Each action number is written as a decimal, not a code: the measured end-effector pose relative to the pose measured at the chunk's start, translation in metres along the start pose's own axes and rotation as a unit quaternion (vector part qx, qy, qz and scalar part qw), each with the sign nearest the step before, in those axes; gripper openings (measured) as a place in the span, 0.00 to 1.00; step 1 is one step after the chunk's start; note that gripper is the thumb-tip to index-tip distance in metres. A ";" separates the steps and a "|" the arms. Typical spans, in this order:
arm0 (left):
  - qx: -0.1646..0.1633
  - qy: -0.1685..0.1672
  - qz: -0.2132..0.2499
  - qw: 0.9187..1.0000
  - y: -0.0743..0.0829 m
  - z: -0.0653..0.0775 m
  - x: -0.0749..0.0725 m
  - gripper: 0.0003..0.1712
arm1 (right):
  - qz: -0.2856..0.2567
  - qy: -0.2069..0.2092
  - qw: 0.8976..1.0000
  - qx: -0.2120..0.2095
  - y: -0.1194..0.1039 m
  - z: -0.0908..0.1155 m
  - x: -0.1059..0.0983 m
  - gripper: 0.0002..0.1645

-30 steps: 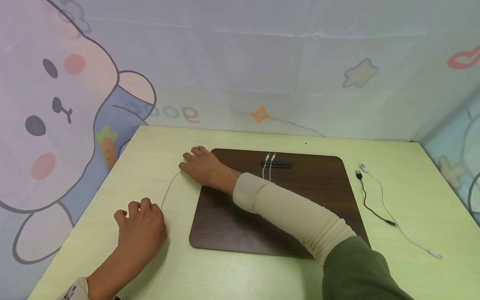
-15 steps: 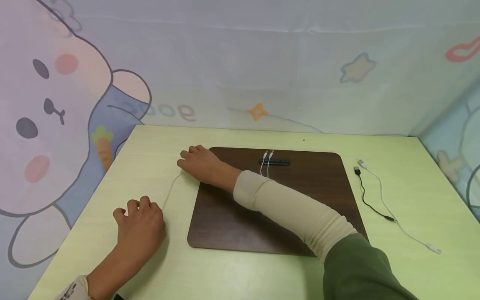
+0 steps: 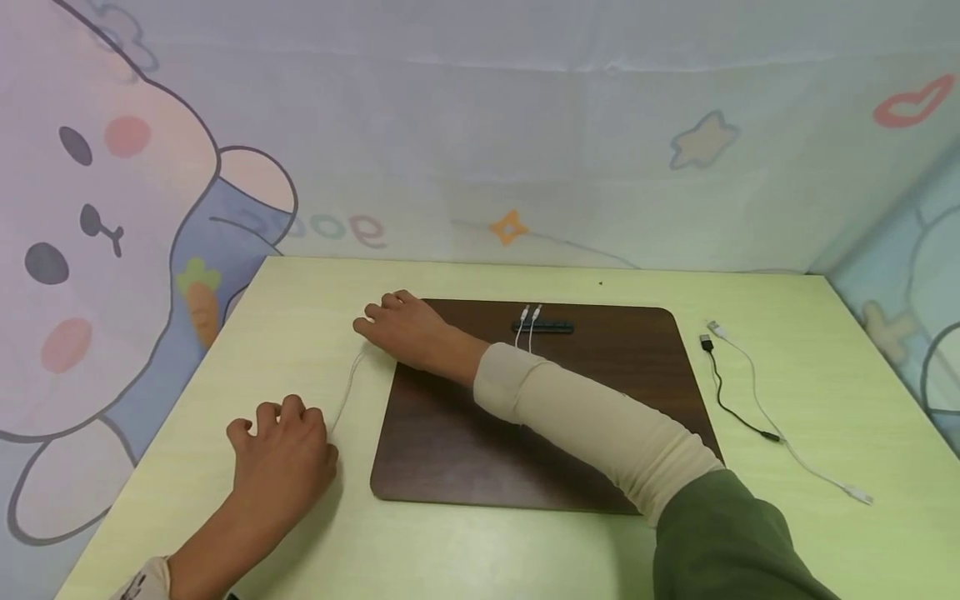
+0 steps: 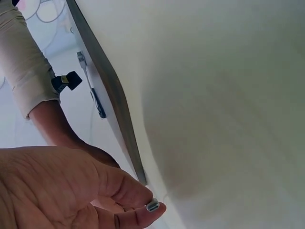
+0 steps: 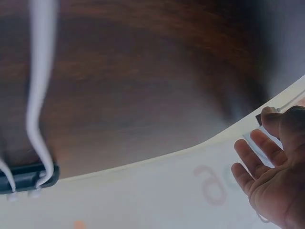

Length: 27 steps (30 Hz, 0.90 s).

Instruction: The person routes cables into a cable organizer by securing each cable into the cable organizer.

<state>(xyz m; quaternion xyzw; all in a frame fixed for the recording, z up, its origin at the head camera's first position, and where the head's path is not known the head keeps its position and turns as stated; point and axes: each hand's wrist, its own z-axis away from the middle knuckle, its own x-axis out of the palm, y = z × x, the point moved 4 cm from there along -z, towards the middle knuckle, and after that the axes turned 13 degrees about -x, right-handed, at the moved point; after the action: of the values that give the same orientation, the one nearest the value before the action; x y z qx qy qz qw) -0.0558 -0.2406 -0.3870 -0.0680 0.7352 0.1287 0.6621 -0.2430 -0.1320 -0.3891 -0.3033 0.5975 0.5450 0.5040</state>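
A thin white cable (image 3: 349, 390) runs between my two hands over the table's left side. My left hand (image 3: 279, 454) pinches one end, and its small metal plug (image 4: 152, 205) shows between thumb and finger in the left wrist view. At the far left corner of the dark brown board (image 3: 450, 442), my right hand (image 3: 405, 333) pinches the cable's other end. In the right wrist view a dark plug tip (image 5: 259, 119) sticks out by the thumb. A black cable holder (image 3: 555, 327) on the board carries two white cables (image 3: 531, 333) side by side.
Right of the board, a short black USB cable (image 3: 718, 387) and a longer white USB cable (image 3: 756, 387) lie on the pale table (image 3: 525, 550). A printed cloth (image 3: 420, 125) hangs behind the table. My right sleeve (image 3: 592, 425) crosses over the board.
The cable between my hands now hangs nearer the board and looks doubled or twisted rather than a single line. Both hands keep nearly the same place; the head view shifts slightly.
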 end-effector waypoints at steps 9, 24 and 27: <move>0.024 0.011 0.010 1.000 0.016 0.003 -0.005 0.14 | 0.012 0.017 1.000 0.004 0.006 0.020 0.001 0.19; 0.053 -0.011 -0.002 0.999 0.043 0.003 -0.006 0.13 | 0.005 0.006 1.000 0.008 0.017 0.052 0.005 0.20; 0.062 -0.012 -0.007 0.998 0.048 0.002 -0.006 0.13 | 0.001 0.008 1.000 0.010 0.020 0.059 0.005 0.19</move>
<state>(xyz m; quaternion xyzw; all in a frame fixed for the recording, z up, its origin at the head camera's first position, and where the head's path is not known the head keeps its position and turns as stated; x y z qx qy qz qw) -0.0660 -0.1940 -0.3764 -0.0303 0.7331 0.0789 0.6749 -0.2464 -0.0704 -0.3812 -0.3021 0.6070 0.5370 0.5020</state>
